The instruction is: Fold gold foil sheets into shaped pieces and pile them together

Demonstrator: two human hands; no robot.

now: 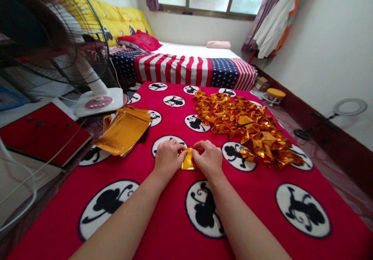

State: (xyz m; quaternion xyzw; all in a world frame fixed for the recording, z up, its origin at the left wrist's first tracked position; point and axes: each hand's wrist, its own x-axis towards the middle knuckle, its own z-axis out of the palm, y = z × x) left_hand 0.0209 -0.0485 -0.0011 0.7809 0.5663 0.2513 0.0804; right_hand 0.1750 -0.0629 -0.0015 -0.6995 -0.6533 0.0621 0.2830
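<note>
A head-worn camera looks forward and down from close above the red cloth, facing the bed beyond its far edge.

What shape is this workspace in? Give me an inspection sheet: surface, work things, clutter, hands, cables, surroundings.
Surface: red cloth with round figure patches.
Work things: foil piece between the hands; gold sheets stacked left; folded foil pieces piled right.
Clutter: cardboard box near a yellow-topped stool on the floor.
Hands: left hand and right hand both pinch the foil piece.
Cables: white cable looping at far left.
Surroundings: fan left; bed beyond.
</note>
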